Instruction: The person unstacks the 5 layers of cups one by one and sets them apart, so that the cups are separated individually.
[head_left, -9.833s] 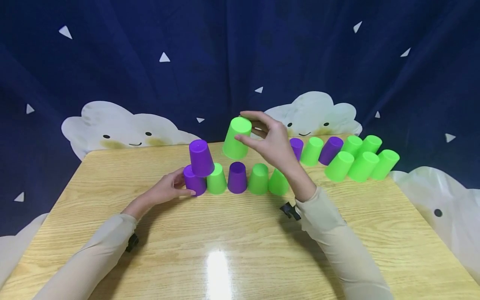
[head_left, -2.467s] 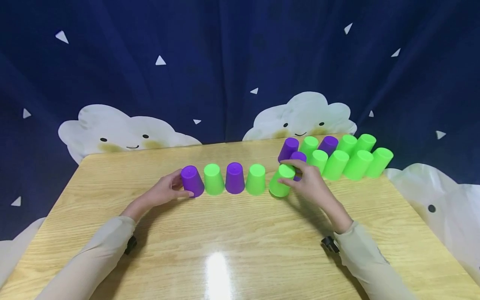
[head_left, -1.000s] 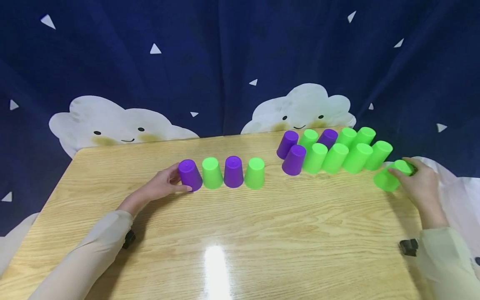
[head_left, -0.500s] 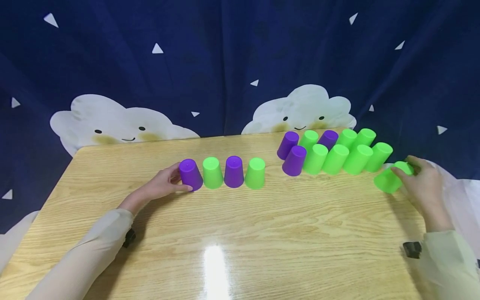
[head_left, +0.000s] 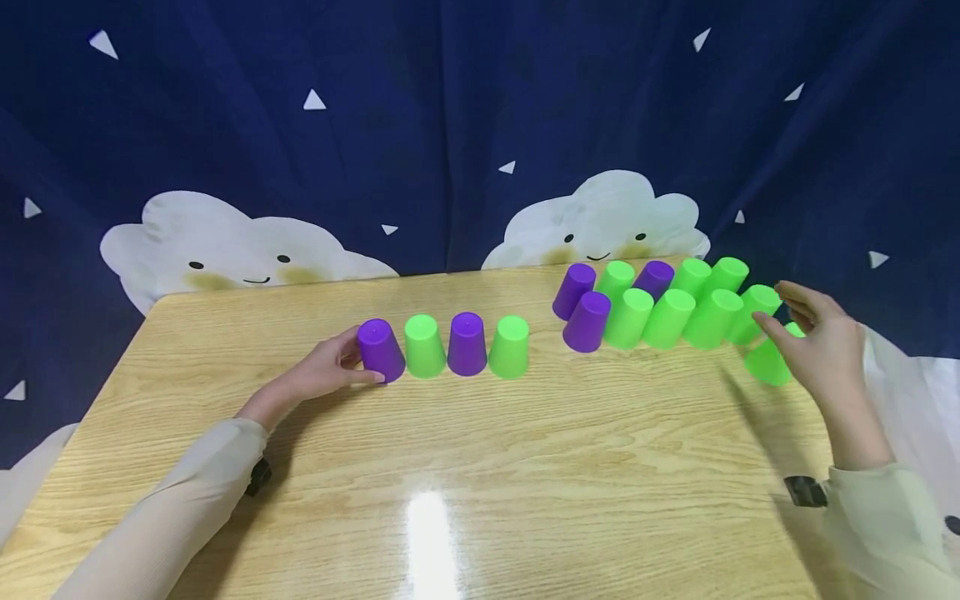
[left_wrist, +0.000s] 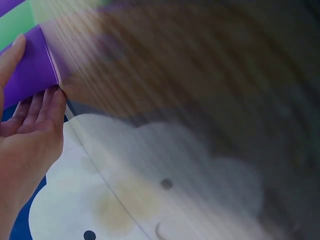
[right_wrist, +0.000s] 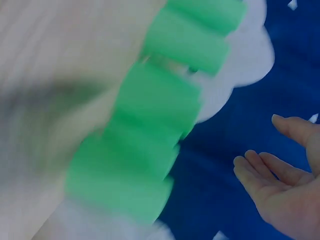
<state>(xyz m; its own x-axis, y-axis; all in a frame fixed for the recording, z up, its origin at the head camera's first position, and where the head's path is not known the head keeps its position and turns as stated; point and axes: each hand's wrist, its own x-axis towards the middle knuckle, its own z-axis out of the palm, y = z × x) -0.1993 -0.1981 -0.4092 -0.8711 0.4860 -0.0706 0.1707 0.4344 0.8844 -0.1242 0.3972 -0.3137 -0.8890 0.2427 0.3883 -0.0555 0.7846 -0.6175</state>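
Observation:
My left hand [head_left: 321, 369] holds an upside-down purple cup [head_left: 382, 353] at the left end of a short row; in the left wrist view the thumb lies on one side of the purple cup [left_wrist: 31, 70] and fingers on the other. To its right stand a green cup [head_left: 424, 347], a purple cup [head_left: 467, 344] and a green cup [head_left: 509, 347], all upside down. At far right, my right hand [head_left: 828, 350] hovers by a green cup [head_left: 767, 363], partly hidden behind it. The right wrist view shows the hand [right_wrist: 282, 185] apart from the blurred green cups [right_wrist: 120, 177], fingers spread.
A two-deep group of upside-down cups stands at the back right, several green ones [head_left: 670, 320] with a few purple ones [head_left: 587, 322]. The wooden table [head_left: 570, 483] ends at a dark blue curtain [head_left: 375, 125] with cloud pictures.
Earlier, a purple cup sat atop the row and the right hand held a green one; both have left there. The row's right-end green cup went to far right, and the right hand let go and rose.

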